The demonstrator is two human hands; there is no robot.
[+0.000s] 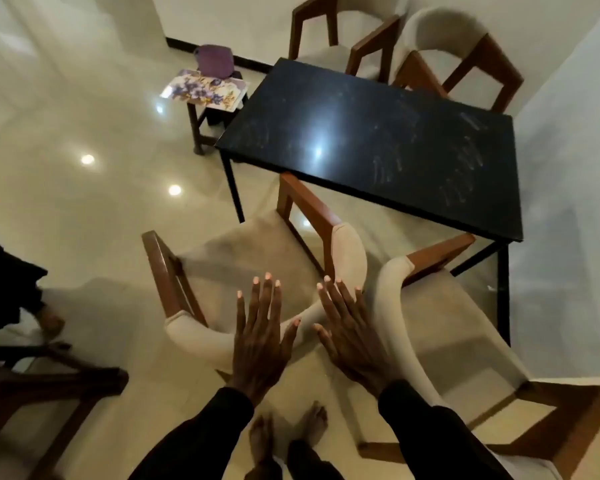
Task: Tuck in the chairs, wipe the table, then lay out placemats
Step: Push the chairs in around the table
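A black glossy table (pixel 378 140) with smudges stands in the middle. Two wooden chairs with beige cushions are pulled out on my side: a near left chair (pixel 243 251) and a near right chair (pixel 465 327). Two more chairs, a far left chair (pixel 329 50) and a far right chair (pixel 465 60), stand at the far side. My left hand (pixel 262 334) and my right hand (pixel 354 334) are both spread flat, fingers straight, above the left chair's curved backrest, holding nothing. Floral placemats (pixel 205 90) and a purple cloth (pixel 215 60) lie on a small stool.
The small dark wooden stool (pixel 201 129) stands left of the table. Another dark wooden piece of furniture (pixel 49 386) is at the lower left, with another person's foot (pixel 51 322) beside it. The floor (pixel 84 202) is shiny tile. My bare feet (pixel 288 431) are below.
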